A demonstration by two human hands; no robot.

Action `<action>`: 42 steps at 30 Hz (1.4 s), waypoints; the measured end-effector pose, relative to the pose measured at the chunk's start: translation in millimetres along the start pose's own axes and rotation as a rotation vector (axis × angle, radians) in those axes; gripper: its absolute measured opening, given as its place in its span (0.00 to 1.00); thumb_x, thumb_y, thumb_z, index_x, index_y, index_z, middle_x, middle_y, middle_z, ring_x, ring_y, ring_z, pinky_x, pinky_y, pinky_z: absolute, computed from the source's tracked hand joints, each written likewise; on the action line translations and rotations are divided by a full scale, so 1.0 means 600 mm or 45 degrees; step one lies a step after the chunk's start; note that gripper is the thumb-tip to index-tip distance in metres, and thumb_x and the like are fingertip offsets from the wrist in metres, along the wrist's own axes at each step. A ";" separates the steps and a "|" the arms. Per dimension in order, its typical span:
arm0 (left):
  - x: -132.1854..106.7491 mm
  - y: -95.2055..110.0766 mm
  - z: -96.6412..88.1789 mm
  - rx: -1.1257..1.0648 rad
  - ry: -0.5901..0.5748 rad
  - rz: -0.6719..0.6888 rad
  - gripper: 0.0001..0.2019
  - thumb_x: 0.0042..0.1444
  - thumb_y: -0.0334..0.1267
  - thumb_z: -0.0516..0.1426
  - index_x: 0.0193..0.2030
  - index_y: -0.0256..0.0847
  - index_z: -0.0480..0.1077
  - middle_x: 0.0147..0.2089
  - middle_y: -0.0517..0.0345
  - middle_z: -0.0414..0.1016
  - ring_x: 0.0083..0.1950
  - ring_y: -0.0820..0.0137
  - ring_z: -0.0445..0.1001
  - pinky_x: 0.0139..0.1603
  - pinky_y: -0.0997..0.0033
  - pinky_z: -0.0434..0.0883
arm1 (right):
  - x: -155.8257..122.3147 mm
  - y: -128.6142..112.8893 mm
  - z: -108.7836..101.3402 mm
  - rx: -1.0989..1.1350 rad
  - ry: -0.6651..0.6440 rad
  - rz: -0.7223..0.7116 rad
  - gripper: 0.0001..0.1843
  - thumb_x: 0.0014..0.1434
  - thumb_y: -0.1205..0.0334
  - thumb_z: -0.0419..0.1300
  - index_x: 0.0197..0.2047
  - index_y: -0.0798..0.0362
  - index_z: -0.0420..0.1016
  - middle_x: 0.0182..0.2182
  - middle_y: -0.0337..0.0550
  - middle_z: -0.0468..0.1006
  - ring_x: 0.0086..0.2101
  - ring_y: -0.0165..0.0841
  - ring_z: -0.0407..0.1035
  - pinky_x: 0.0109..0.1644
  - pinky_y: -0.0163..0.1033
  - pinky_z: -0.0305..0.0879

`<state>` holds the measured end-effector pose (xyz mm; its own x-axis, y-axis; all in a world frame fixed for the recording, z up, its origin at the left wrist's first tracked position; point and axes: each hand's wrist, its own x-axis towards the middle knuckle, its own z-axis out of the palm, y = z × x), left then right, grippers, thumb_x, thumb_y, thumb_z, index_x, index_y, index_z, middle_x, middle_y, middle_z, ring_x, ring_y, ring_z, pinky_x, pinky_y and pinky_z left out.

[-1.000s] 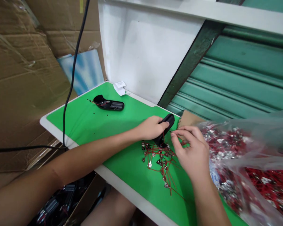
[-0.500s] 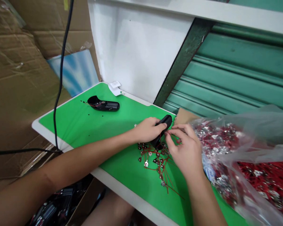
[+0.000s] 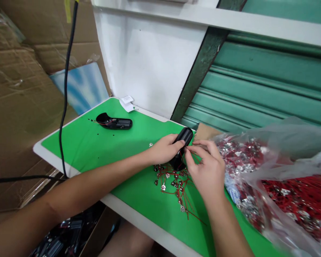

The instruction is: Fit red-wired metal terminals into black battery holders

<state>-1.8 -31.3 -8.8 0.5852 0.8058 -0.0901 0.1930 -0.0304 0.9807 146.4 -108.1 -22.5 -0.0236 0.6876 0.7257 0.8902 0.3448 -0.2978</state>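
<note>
My left hand (image 3: 167, 148) is closed around a black plastic housing (image 3: 185, 135), thumb on its inner side. The housing is held tilted above the table, with a thin red wire showing inside its lower end. At its right edge, my right hand (image 3: 205, 162) pinches with thumb and forefinger; a red wire trails from those fingertips, though the piece at the very tips is too small to make out. Beneath both hands lies a loose pile of red wires with metal contact tabs (image 3: 163, 187). A similar black housing (image 3: 115, 122) with red wires rests farther left on the green tabletop (image 3: 139, 142).
A clear plastic bag (image 3: 273, 171) full of red wires and metal tabs fills the right side. A black cable (image 3: 65, 89) hangs at the left, before cardboard boxes (image 3: 13, 107). Below the table edge, a box holds more black housings (image 3: 53, 242). A paper slip (image 3: 127, 104) lies at the back.
The view has shifted slightly. My left hand has turned the housing a little, so more of its inside faces me. My right fingertips stay at its edge.
</note>
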 end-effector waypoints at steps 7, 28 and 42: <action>0.003 0.005 0.002 -0.331 -0.033 -0.064 0.20 0.61 0.30 0.50 0.60 0.36 0.62 0.52 0.54 0.70 0.51 0.72 0.68 0.55 0.73 0.66 | 0.005 0.005 -0.013 0.271 -0.105 0.063 0.15 0.61 0.68 0.60 0.49 0.52 0.82 0.53 0.52 0.76 0.46 0.39 0.77 0.43 0.44 0.79; 0.001 -0.013 -0.016 -0.166 -0.308 0.387 0.26 0.62 0.36 0.54 0.65 0.35 0.55 0.59 0.47 0.66 0.60 0.67 0.67 0.68 0.62 0.67 | -0.007 0.004 0.007 0.798 -0.129 0.526 0.34 0.67 0.61 0.59 0.74 0.49 0.58 0.58 0.57 0.75 0.49 0.38 0.78 0.55 0.48 0.78; -0.002 -0.009 -0.013 -0.084 -0.270 0.363 0.25 0.63 0.39 0.53 0.66 0.34 0.55 0.55 0.49 0.66 0.55 0.68 0.66 0.63 0.61 0.70 | -0.010 0.002 0.010 0.785 -0.113 0.539 0.33 0.67 0.60 0.59 0.73 0.49 0.58 0.57 0.56 0.75 0.50 0.38 0.77 0.55 0.48 0.77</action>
<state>-9.5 -27.3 -12.6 0.7597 0.6300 0.1612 -0.0487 -0.1921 0.9802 144.8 -107.9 -30.8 0.2047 0.8808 0.4270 0.4159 0.3166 -0.8525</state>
